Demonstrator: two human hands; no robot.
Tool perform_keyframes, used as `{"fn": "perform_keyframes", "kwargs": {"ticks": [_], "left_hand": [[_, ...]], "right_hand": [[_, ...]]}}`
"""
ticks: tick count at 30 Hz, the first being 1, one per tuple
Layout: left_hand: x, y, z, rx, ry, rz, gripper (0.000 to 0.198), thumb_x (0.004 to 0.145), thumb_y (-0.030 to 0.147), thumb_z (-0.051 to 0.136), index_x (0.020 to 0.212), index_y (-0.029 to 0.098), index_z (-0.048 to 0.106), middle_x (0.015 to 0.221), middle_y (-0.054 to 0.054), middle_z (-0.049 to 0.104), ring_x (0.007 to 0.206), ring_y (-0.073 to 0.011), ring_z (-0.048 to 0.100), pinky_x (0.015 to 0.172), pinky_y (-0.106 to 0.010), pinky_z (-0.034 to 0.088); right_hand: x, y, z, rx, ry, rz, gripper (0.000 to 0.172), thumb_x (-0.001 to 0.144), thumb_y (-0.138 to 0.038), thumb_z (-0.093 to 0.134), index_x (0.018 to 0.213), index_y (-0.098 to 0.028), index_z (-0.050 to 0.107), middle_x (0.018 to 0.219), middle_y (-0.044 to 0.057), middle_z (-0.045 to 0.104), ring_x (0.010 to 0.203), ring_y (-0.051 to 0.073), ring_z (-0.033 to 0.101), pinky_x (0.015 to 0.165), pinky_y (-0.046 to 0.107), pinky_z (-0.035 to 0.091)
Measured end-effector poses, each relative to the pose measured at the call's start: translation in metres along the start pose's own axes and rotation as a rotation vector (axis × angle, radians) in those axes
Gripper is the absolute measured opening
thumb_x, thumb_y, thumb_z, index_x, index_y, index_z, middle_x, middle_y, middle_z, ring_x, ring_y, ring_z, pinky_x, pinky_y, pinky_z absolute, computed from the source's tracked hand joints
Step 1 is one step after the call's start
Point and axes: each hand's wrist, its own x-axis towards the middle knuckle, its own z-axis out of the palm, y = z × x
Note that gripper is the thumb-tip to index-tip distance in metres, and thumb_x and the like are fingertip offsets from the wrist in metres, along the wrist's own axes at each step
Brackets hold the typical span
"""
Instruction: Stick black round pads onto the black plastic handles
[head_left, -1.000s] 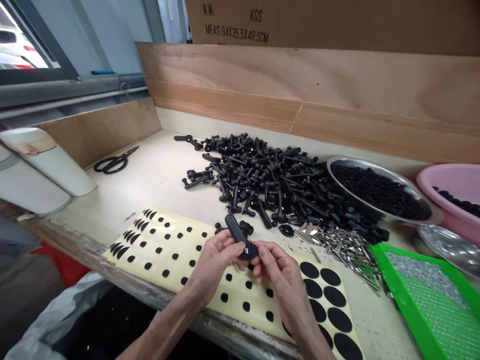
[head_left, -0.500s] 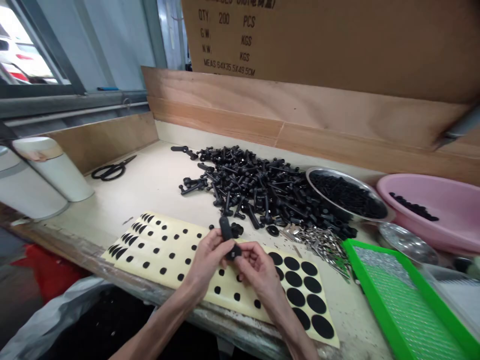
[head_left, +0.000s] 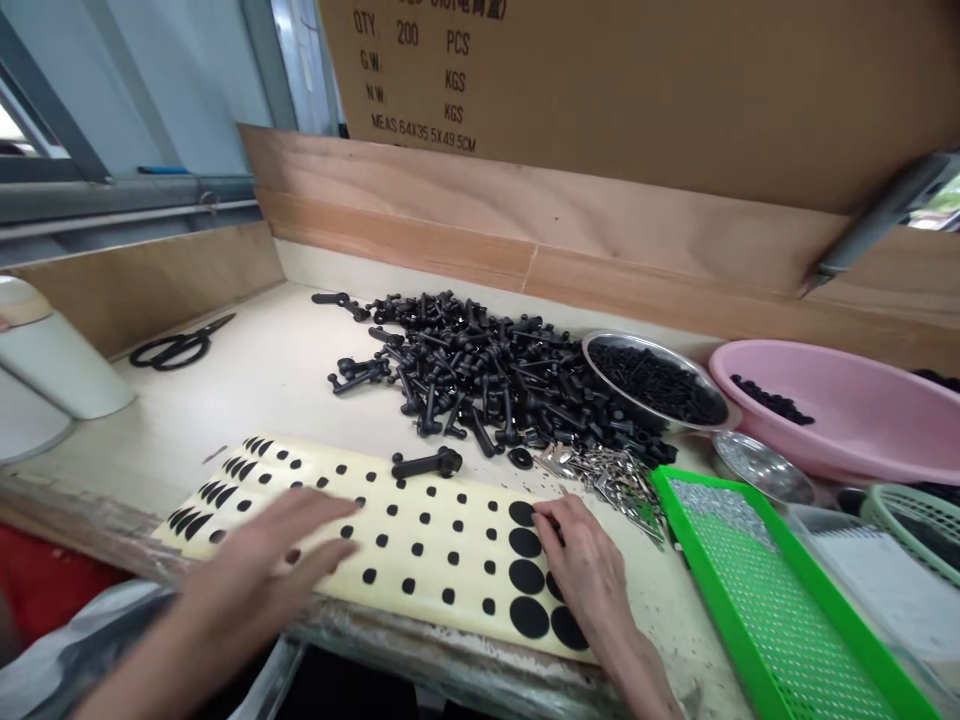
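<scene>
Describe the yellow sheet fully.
The sheet is pale yellow, paper-like, flat along the front table edge. It bears rows of black dots, crescents at left, large discs at right. The right hand covers some discs; the left hand, blurred, is over it, contact unclear. A handle lies at its far edge.

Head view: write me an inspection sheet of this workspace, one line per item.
Surface: pale worktop, worn front edge.
Job's things: yellowish sheet with black dots and discs; one black part at its far edge; pile of black parts beyond.
Clutter: scissors, metal pieces, pink basin, green tray.
Hands: left hand blurred, spread over the sheet; right hand at the discs, grip unclear.
Cables: nothing seen.
Surroundings: wooden boards, printed carton.
</scene>
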Motion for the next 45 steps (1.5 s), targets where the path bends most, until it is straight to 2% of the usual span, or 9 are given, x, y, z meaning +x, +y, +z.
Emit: {"fn": "perform_keyframes", "kwargs": {"ticks": [4, 6, 9, 13, 25, 30, 34, 40, 45], "left_hand": [[0.034, 0.04, 0.107, 0.125, -0.397, 0.261, 0.039, 0.088, 0.035, 0.057, 0.126, 0.027, 0.057, 0.123, -0.01, 0.057, 0.108, -0.0285, 0.055, 0.088, -0.044, 0.046], [0.044, 0.049, 0.139, 0.25, -0.394, 0.359, 0.04, 0.087, 0.034, 0.059, 0.126, 0.024, 0.055, 0.111, -0.009, 0.058, 0.1, -0.0279, 0.054, 0.087, -0.046, 0.044], [0.051, 0.051, 0.157, 0.434, -0.337, 0.463, 0.039, 0.088, 0.037, 0.058, 0.124, 0.024, 0.055, 0.097, -0.007, 0.056, 0.089, -0.0256, 0.051, 0.081, -0.045, 0.042], [0.054, 0.051, 0.156, 0.536, -0.329, 0.52, 0.041, 0.09, 0.04, 0.053, 0.128, 0.025, 0.051, 0.099, -0.007, 0.055, 0.089, -0.0259, 0.049, 0.079, -0.044, 0.041], [0.056, 0.049, 0.15, 0.447, -0.389, 0.489, 0.032, 0.088, 0.035, 0.058, 0.118, 0.025, 0.055, 0.105, -0.007, 0.056, 0.094, -0.027, 0.051, 0.085, -0.047, 0.041], [0.057, 0.048, 0.14, 0.092, -0.362, 0.264, 0.034, 0.085, 0.031, 0.064, 0.116, 0.019, 0.056, 0.106, -0.006, 0.065, 0.093, -0.0239, 0.054, 0.089, -0.044, 0.039], [0.064, 0.056, 0.14, -0.172, -0.315, 0.072, 0.007, 0.083, 0.024, 0.063, 0.079, 0.02, 0.067, 0.09, -0.002, 0.068, 0.089, -0.0203, 0.057, 0.09, -0.039, 0.038], [0.067, 0.058, 0.133, -0.616, -0.289, -0.299, 0.018, 0.079, 0.032, 0.062, 0.069, 0.018, 0.065, 0.077, -0.001, 0.063, 0.074, -0.0165, 0.053, 0.072, -0.03, 0.041], [0.063, 0.061, 0.124, -0.755, -0.303, -0.467, 0.018, 0.076, 0.033, 0.065, 0.07, 0.016, 0.066, 0.072, 0.0, 0.061, 0.069, -0.0138, 0.049, 0.07, -0.028, 0.037]], "right_hand": [[0.001, -0.006, 0.004, 0.014, 0.016, 0.02, 0.022, 0.089, -0.029, 0.043, 0.084, -0.023, 0.063, 0.086, 0.005, 0.062, 0.072, 0.02, 0.06, 0.057, 0.029, 0.043], [0.002, -0.003, 0.005, 0.041, 0.021, 0.03, 0.018, 0.088, -0.029, 0.046, 0.082, -0.023, 0.062, 0.082, 0.003, 0.062, 0.066, 0.017, 0.059, 0.055, 0.028, 0.044], [0.003, 0.004, 0.008, 0.103, 0.025, 0.029, 0.013, 0.086, -0.029, 0.049, 0.08, -0.022, 0.059, 0.081, 0.001, 0.061, 0.061, 0.015, 0.057, 0.056, 0.027, 0.047], [0.001, 0.012, 0.013, 0.179, 0.057, 0.029, 0.018, 0.087, -0.032, 0.049, 0.094, -0.02, 0.06, 0.089, 0.006, 0.06, 0.061, 0.015, 0.057, 0.06, 0.03, 0.051], [0.003, 0.008, -0.001, 0.415, -0.143, 0.035, 0.015, 0.081, -0.028, 0.053, 0.068, -0.022, 0.054, 0.08, 0.001, 0.057, 0.075, 0.018, 0.058, 0.068, 0.031, 0.046], [0.005, 0.006, -0.017, 0.669, -0.241, 0.069, 0.019, 0.082, -0.031, 0.056, 0.065, -0.021, 0.054, 0.087, 0.003, 0.056, 0.085, 0.02, 0.057, 0.08, 0.032, 0.044], [0.005, 0.001, -0.024, 0.766, -0.289, 0.133, 0.023, 0.082, -0.039, 0.061, 0.069, -0.02, 0.059, 0.087, 0.003, 0.058, 0.085, 0.02, 0.056, 0.08, 0.03, 0.043], [0.005, -0.008, -0.015, 0.958, -0.064, 0.501, 0.052, 0.076, -0.049, 0.068, 0.119, -0.022, 0.059, 0.1, 0.004, 0.063, 0.081, 0.019, 0.059, 0.074, 0.028, 0.046], [0.009, -0.022, -0.007, 0.968, -0.131, 0.396, 0.033, 0.072, -0.05, 0.071, 0.079, -0.018, 0.067, 0.073, 0.002, 0.062, 0.068, 0.016, 0.052, 0.062, 0.025, 0.043]]}}
